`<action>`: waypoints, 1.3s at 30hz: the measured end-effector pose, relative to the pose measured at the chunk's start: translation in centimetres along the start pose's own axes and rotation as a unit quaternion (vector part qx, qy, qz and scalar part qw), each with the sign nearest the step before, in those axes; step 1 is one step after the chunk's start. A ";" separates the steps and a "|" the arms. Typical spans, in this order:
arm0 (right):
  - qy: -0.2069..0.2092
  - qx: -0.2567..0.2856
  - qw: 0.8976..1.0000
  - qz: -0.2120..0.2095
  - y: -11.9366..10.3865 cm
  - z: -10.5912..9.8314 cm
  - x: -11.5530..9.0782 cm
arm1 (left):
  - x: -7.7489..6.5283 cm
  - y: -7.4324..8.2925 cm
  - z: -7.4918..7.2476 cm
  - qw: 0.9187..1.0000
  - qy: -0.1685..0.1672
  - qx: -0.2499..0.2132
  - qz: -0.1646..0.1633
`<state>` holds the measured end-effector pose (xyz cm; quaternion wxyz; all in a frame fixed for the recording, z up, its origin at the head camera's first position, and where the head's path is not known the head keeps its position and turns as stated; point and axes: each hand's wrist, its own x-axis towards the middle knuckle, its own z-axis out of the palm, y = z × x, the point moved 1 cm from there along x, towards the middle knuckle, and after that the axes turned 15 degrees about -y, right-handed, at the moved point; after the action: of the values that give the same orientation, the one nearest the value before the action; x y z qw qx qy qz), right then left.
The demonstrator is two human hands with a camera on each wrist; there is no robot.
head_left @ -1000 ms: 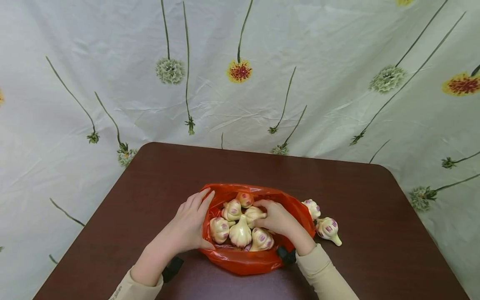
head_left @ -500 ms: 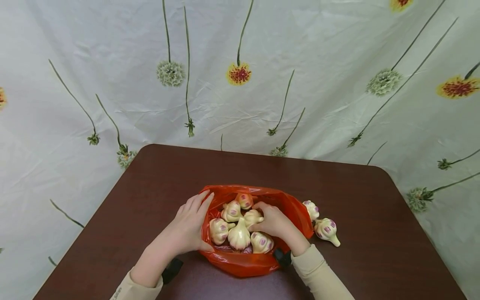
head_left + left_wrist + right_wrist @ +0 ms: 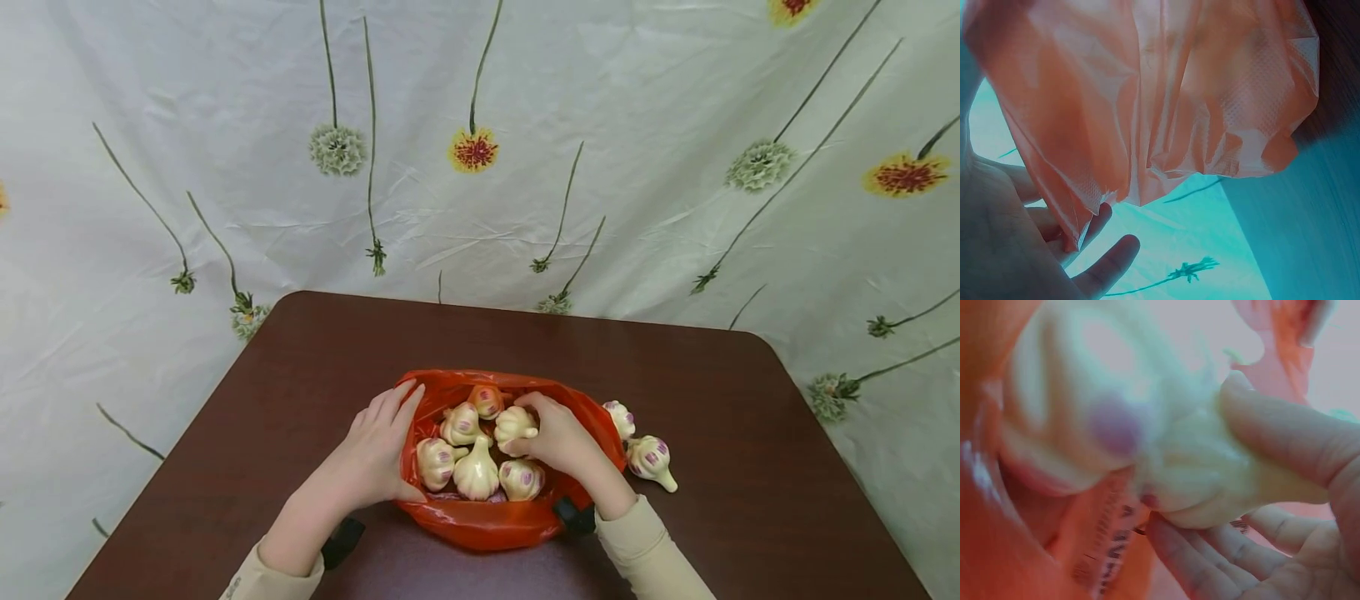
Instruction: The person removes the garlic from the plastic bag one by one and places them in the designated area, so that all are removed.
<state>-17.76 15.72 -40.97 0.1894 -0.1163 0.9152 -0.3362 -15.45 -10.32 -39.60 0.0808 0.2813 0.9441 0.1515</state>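
A red plastic bag (image 3: 495, 535) lies with its mouth wide, several garlic bulbs (image 3: 476, 473) inside it. My left hand (image 3: 371, 458) is at the bag's left rim, thumb and fingers spread apart; in the left wrist view, fairly straight fingers (image 3: 1113, 265) touch the thin plastic (image 3: 1097, 112). Inside the bag, my right hand (image 3: 561, 433) holds one garlic bulb (image 3: 514, 427) between thumb and fingers, its stem pointing toward the palm. The right wrist view shows that held garlic bulb (image 3: 1204, 475) close behind another with purple patches (image 3: 1079, 400).
Two more garlic bulbs lie on the dark brown table (image 3: 720, 417) just right of the bag, one nearer (image 3: 651, 461) and one farther (image 3: 619, 418). A white floral cloth (image 3: 420, 192) hangs behind the table. Printed text (image 3: 1116, 550) shows on the bag's inside.
The garlic bulb in my right hand has risen slightly and turned, apart from the bulb below it. My left hand stays at the bag's rim. The head view has shifted a little.
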 end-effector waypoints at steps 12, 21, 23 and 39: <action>0.050 0.068 0.996 -0.023 -1.9 -2.9 -2.8 | 0.0 0.1 0.0 1.000 -0.022 -0.009 -0.019; 0.125 0.111 0.985 -0.048 -1.6 -6.8 -5.3 | 0.0 0.1 -0.1 1.000 -0.014 -0.009 -0.015; 0.146 0.116 0.982 -0.032 -1.0 -7.7 -6.0 | 0.0 0.1 -0.1 1.000 -0.015 -0.007 -0.015; 0.188 0.121 0.969 0.105 7.4 -11.2 -8.2 | 0.1 0.0 0.0 1.000 -0.011 -0.004 -0.014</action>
<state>-15.78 30.43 -35.74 0.0606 0.0698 0.8939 -0.4386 -15.55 -10.21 -39.57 0.0944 0.2698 0.9464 0.1506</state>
